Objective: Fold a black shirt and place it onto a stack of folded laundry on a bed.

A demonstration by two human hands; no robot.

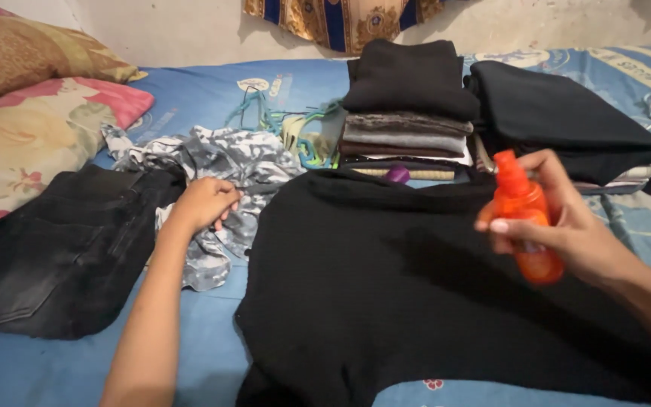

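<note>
Blue bedsheet [205, 98] under black garment [386, 286], pillows [32, 128].

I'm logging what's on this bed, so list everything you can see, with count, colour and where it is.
spray bottle: one, orange, held above the black garment
black garment: one, black, spread flat at centre
patterned cloth: one, grey and white, crumpled left of centre
jeans: one pair, dark grey, far left
folded stack: one pile, black, grey and brown, behind the garment
dark folded cloth: one, black, back right
hangers: several, teal and pale, beside the stack
pillows: two, floral pink and gold, upper left
bedsheet: one, blue
left hand: resting on the patterned cloth
right hand: gripping the spray bottle
</note>
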